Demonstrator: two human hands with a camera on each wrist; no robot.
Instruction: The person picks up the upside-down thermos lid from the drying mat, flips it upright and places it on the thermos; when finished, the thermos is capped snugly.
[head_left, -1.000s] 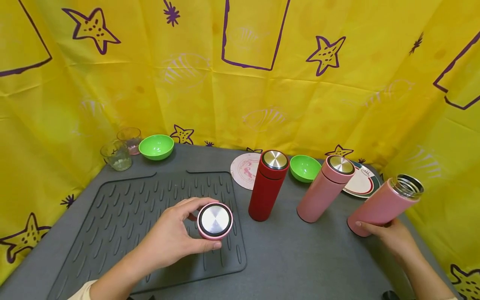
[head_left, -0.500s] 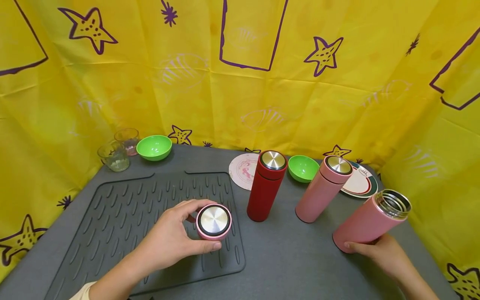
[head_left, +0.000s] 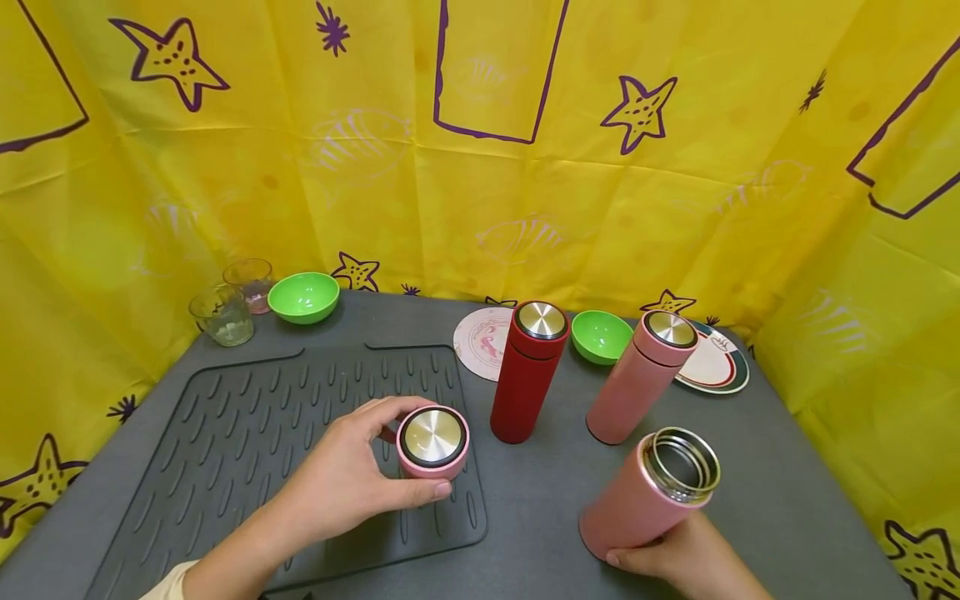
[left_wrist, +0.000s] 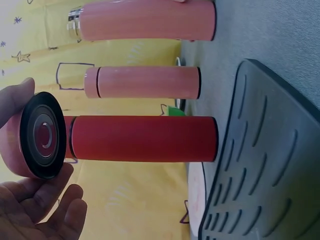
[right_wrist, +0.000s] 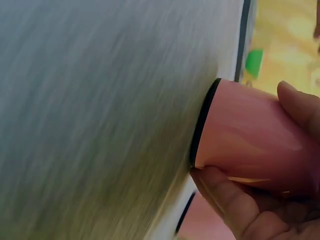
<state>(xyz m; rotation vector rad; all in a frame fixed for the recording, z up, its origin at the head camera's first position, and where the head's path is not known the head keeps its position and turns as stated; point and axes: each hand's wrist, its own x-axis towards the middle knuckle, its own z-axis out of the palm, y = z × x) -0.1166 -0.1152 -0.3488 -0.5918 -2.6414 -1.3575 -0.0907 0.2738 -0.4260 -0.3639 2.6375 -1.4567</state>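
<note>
My left hand [head_left: 358, 467] pinches a pink flask lid [head_left: 433, 442] between thumb and fingers, its silver disc facing up, above the drying mat. In the left wrist view the lid's dark underside [left_wrist: 46, 135] shows. My right hand [head_left: 675, 554] grips the lower part of an open pink thermos flask [head_left: 630, 504], whose bare steel mouth [head_left: 681, 465] points up. The flask's black base edge [right_wrist: 204, 122] is close over the grey table. Beyond the hands stand a capped red thermos [head_left: 525, 383] and a capped pink thermos [head_left: 637, 379], both upright.
A dark ribbed drying mat [head_left: 225, 500] covers the left of the table. At the back are two glasses [head_left: 225, 317], a green bowl [head_left: 303, 298], a pink-patterned disc [head_left: 480, 342], another green bowl [head_left: 600, 337] and a plate [head_left: 716, 362]. A yellow curtain [head_left: 337, 192] encloses the table.
My right hand has brought the open pink thermos from the far right leftward and nearer, in front of the capped pink one. The left hand with the lid has stayed nearly in place.
</note>
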